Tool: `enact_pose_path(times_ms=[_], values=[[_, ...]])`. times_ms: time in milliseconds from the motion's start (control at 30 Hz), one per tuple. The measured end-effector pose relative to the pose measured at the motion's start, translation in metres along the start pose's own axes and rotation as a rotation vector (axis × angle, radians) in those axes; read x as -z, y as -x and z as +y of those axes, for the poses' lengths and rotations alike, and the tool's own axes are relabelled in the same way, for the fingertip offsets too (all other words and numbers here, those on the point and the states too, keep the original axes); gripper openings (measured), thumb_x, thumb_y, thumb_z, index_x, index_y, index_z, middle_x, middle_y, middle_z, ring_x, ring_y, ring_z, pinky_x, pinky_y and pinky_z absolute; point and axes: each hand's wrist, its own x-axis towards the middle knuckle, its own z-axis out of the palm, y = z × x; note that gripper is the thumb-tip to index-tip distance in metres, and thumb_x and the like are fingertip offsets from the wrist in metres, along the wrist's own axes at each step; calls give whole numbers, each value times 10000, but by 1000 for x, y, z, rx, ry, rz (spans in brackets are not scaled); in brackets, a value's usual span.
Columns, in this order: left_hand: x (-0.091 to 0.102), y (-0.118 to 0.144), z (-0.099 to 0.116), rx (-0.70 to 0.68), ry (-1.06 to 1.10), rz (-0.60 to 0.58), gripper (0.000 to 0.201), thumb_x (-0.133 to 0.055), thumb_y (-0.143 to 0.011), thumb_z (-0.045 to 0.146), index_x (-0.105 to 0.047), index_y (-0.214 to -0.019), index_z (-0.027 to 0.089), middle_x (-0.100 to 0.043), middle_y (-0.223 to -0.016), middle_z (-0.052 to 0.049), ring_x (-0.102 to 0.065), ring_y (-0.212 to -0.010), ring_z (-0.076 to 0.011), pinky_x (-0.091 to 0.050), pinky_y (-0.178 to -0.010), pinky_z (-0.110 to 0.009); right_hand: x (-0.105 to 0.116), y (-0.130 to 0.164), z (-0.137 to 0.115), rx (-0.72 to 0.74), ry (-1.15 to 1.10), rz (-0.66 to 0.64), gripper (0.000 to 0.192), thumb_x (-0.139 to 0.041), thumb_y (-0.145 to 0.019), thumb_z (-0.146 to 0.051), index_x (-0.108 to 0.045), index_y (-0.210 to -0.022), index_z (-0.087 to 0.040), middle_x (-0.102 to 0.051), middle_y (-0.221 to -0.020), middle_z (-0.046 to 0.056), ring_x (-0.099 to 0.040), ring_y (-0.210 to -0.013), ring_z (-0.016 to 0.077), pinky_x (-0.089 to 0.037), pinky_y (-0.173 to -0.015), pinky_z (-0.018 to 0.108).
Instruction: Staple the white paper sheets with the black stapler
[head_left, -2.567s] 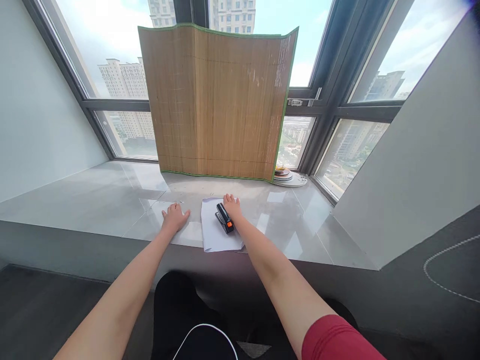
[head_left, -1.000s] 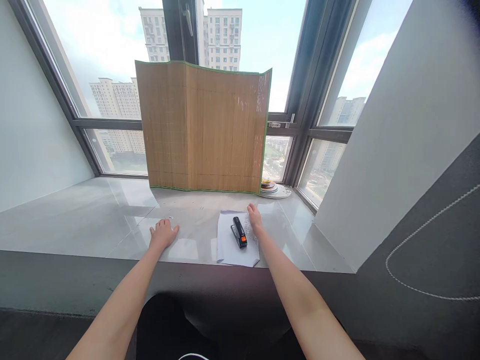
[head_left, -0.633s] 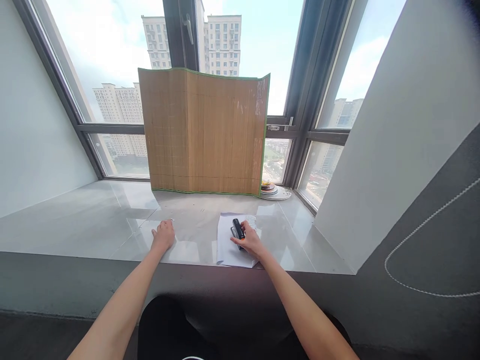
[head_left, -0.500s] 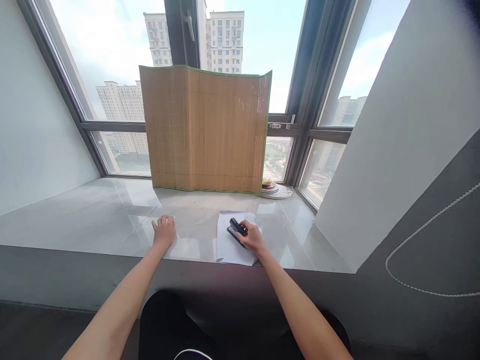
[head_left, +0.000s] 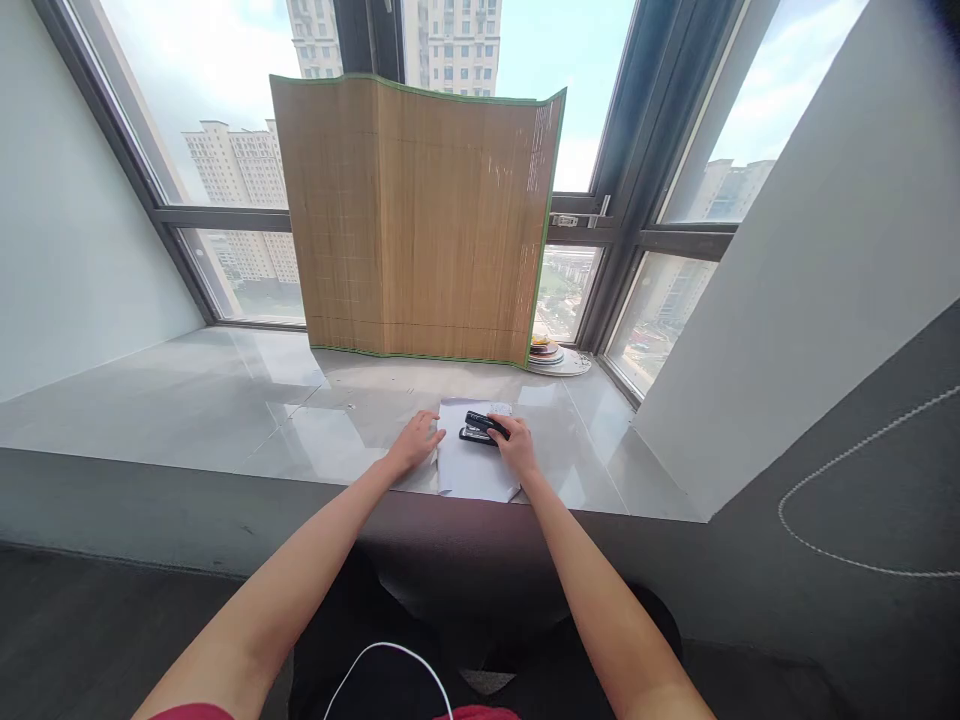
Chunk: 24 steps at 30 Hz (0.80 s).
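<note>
— We sit at a wide window with high-rise blocks outside, and before us runs a glossy grey stone sill [head_left: 225, 400], smooth enough to mirror the sky. What have we got on it?

— A white sheet of paper [head_left: 474, 470] lies flat near the front edge, and on its far end sits a black stapler [head_left: 480, 428]. Its long axis runs roughly left to right, across us, the nose towards our left.

— And our hands?

— Our right hand [head_left: 514, 450] is curled over the stapler's right end, fingers closed on it. Our left hand [head_left: 415, 443] lies open and flat, palm down, at the paper's left edge, fingertips just short of the stapler's nose. So the stapler sits between our two hands, gripped by one and near the other.

— Behind that?

— A bamboo mat [head_left: 420, 215] of thin slats with a green cloth border stands upright against the glass, slightly folded. Just right of its foot is a small stack of round plates [head_left: 559, 355].
</note>
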Motion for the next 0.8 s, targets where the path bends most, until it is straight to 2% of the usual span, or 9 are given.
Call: enact_pose_path(times_ms=[100, 200, 300, 400, 500, 567, 667, 733, 800], values=[[-22, -5, 26, -55, 54, -121, 514, -502, -995, 492, -497, -1442, 238, -494, -1561, -121, -399, -1492, -289, -310, -1236, -481, 5, 1, -5, -32, -3, 109, 389, -630, -887, -449, -754, -1193, -241, -724, -1243, 84, -588, -1127, 278, -497, -940, 394], [-27, -3, 36, -47, 0, -233, 535, -536, -974, 523, -485, -1452, 289, -430, -1629, -102, -282, -1560, -329, -151, -1267, -603, 10, 1, -6, -145, 1, 220, 413, -539, -923, -529, -760, -1050, -205, -733, -1128, 95, -608, -858, 229, -500, -846, 370], [-25, 0, 39, -49, -57, -264, 498, -552, -964, 523, -517, -1409, 302, -447, -1617, -97, -293, -1554, -330, -100, -1263, -636, 14, 2, -3, -152, 42, 112, 375, -592, -876, -502, -738, -1033, -195, -716, -1053, 82, -586, -743, 194, -500, -783, 343], [-22, 1, 40, -40, -62, -267, 512, -533, -971, 545, -504, -1419, 299, -466, -1600, -100, -300, -1550, -327, -106, -1263, -632, 18, 7, 2, -73, 142, -34, 370, -666, -804, -400, -708, -1114, -202, -695, -1068, 71, -619, -816, 210, -512, -830, 357], [-20, 2, 41, -32, -48, -275, 524, -521, -974, 559, -496, -1426, 296, -457, -1608, -100, -287, -1560, -326, -108, -1268, -617, 20, 20, 6, -72, 211, -28, 501, -616, -832, -330, -610, -1313, -188, -660, -1186, 98, -642, -869, 217, -533, -878, 391], [-20, 3, 41, -28, -44, -277, 524, -524, -973, 557, -500, -1422, 286, -454, -1612, -103, -282, -1564, -325, -109, -1271, -613, 22, 31, 8, -33, 237, -67, 597, -580, -866, -304, -505, -1445, -182, -610, -1320, 124, -653, -1023, 235, -530, -961, 403], [-18, 4, 42, -22, -42, -276, 528, -526, -976, 539, -497, -1430, 272, -451, -1616, -108, -277, -1567, -325, -110, -1270, -621, 23, 46, 8, 31, 326, -134, 652, -538, -912, -276, -401, -1546, -201, -505, -1498, 125, -521, -1351, 258, -453, -1124, 409], [-16, 4, 43, -23, -40, -276, 527, -530, -977, 520, -491, -1442, 275, -449, -1620, -104, -276, -1568, -326, -117, -1268, -627, 23, 52, 5, 33, 408, -149, 669, -511, -939, -266, -352, -1587, -216, -464, -1554, 117, -443, -1435, 260, -410, -1175, 416], [-14, 4, 43, -28, -38, -276, 519, -545, -972, 505, -497, -1439, 285, -460, -1613, -96, -282, -1566, -327, -137, -1265, -626, 23, 54, 2, 26, 476, -156, 672, -489, -961, -268, -326, -1610, -215, -470, -1559, 119, -441, -1436, 263, -392, -1189, 425]])
